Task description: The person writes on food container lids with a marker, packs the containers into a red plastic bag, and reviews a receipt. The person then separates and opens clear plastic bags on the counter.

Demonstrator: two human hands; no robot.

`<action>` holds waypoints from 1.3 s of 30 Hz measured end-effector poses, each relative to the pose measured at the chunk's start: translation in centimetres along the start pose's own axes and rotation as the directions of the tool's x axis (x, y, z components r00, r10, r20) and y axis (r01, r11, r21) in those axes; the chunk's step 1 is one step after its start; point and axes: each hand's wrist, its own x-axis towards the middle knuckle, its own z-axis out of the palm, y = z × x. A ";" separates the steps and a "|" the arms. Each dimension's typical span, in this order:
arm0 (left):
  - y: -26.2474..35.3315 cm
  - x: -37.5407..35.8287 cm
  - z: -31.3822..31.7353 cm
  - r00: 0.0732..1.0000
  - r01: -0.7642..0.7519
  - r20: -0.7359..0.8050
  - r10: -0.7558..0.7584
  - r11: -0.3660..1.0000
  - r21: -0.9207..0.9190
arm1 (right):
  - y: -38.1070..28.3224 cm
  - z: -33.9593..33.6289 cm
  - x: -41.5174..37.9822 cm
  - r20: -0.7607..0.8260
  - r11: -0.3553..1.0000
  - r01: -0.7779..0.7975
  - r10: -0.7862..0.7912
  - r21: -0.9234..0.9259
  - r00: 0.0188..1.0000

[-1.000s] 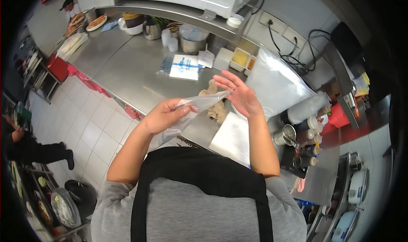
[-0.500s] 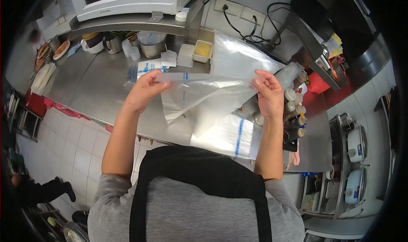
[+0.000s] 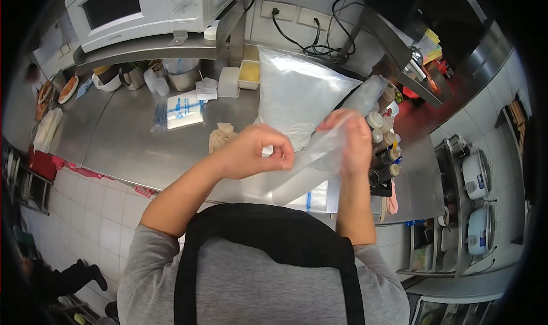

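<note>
A clear plastic bag hangs slanting over the counter's front, its upper end gripped by my right hand, which is blurred. Left of the bag, my left hand has its thumb and fingertips pressed together; whether they pinch the bag's edge is too unclear to see. Partly hidden beneath the bag lies a stack of flat bags with a blue stripe. Behind my hands rests a large full-looking plastic bag. A beige cloth sits beside my left wrist.
Bottles stand at the right. Farther back are a yellow-filled container, a packet of bags with blue print and a metal pot. A microwave sits on the shelf. A person's leg shows at lower left.
My left hand has moved right and down, close to my right hand. The bag, stretched wide between both hands before, now hangs bunched from my right hand. The view has shifted slightly.
</note>
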 end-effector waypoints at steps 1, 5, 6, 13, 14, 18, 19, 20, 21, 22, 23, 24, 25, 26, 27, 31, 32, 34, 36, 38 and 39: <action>-0.4 -0.1 0.0 0.994 0.029 0.104 -0.033 0.999 0.038 | -0.6 -0.2 0.0 -0.034 0.950 -0.087 0.102 0.299 0.994; -0.8 1.8 1.7 0.950 -0.113 -0.296 0.099 0.993 -0.031 | 0.2 -2.0 -0.3 -0.109 0.931 0.035 -0.080 -0.364 0.991; -0.1 2.5 2.0 0.941 -0.103 -0.331 0.074 0.992 -0.070 | 0.4 -1.3 -0.8 -0.105 0.856 0.066 -0.138 -0.513 0.985; -1.4 4.4 3.6 0.955 0.025 -0.291 -0.061 0.992 -0.124 | 1.4 -1.0 -1.3 0.110 0.664 0.278 -0.285 -0.694 0.952; -1.4 4.4 4.1 0.945 0.122 -0.264 -0.192 0.958 -0.258 | 1.7 -1.6 -1.3 0.110 0.666 0.264 -0.264 -0.698 0.958; -1.6 4.6 5.6 0.936 0.317 0.032 -0.349 0.804 -0.503 | 1.9 -4.2 -0.9 -0.021 0.765 0.174 -0.238 -0.620 0.971; -1.4 4.3 5.7 0.926 0.370 0.114 -0.359 0.809 -0.458 | 1.4 -5.5 -0.5 -0.099 0.857 0.096 -0.168 -0.507 0.981; -1.6 3.8 6.0 0.930 0.361 0.115 -0.349 0.810 -0.463 | 1.0 -7.2 0.1 -0.167 0.904 0.034 -0.115 -0.426 0.979; -2.1 3.2 6.3 0.934 0.351 0.115 -0.339 0.811 -0.468 | 0.2 -8.5 0.5 -0.232 0.999 -0.030 0.021 -0.036 0.973; -3.0 2.6 6.4 0.938 0.342 0.114 -0.328 0.812 -0.472 | -0.9 -9.4 0.9 -0.236 0.929 -0.077 0.172 0.361 0.956; -3.9 2.4 5.8 0.960 0.273 0.160 -0.228 0.887 -0.372 | -1.1 -11.2 1.2 -0.027 0.852 -0.121 0.156 0.509 0.987; -4.3 1.8 5.5 0.956 0.293 0.136 -0.260 0.831 -0.472 | -1.0 -13.3 1.4 0.181 0.752 -0.196 0.104 0.629 0.978; -4.1 1.4 5.4 0.949 0.303 0.110 -0.294 0.766 -0.567 | -0.6 -14.8 1.6 0.374 0.634 -0.298 0.014 0.714 0.927; -3.8 1.0 5.1 0.940 0.302 0.084 -0.331 0.693 -0.655 | 0.0 -15.5 1.1 0.441 0.683 -0.371 0.080 0.629 0.894; -3.7 0.6 4.6 0.963 0.148 -0.048 -0.265 0.671 -0.726 | 0.5 -15.9 0.1 0.502 0.722 -0.440 0.148 0.534 0.852; -2.3 2.0 2.7 0.924 -0.357 -0.378 0.056 0.479 -0.802 | -1.3 -13.1 -2.3 0.749 0.932 -0.338 0.316 -0.131 0.582; -1.9 2.6 2.3 0.902 -0.429 -0.403 0.154 0.404 -0.808 | -1.6 -13.1 -1.9 0.816 0.945 -0.319 0.238 -0.071 0.526; -2.2 1.9 -0.3 1.000 -0.020 -0.029 -0.001 0.706 -0.708 | -0.7 -13.6 -0.5 0.798 0.730 -0.512 -0.077 0.453 0.597; -3.4 1.8 -3.8 0.883 0.468 0.137 -0.449 0.863 -0.192 | -1.1 -14.5 2.5 0.528 0.772 -0.389 0.082 0.503 0.845; -6.1 4.6 -5.4 0.938 0.316 -0.065 -0.341 0.916 -0.247 | 0.9 -13.6 7.2 0.236 0.856 -0.320 0.240 0.407 0.942; -7.1 6.5 -7.0 0.935 0.246 -0.152 -0.321 0.894 -0.375 | 2.4 -12.7 9.3 0.071 0.895 -0.257 0.248 0.365 0.966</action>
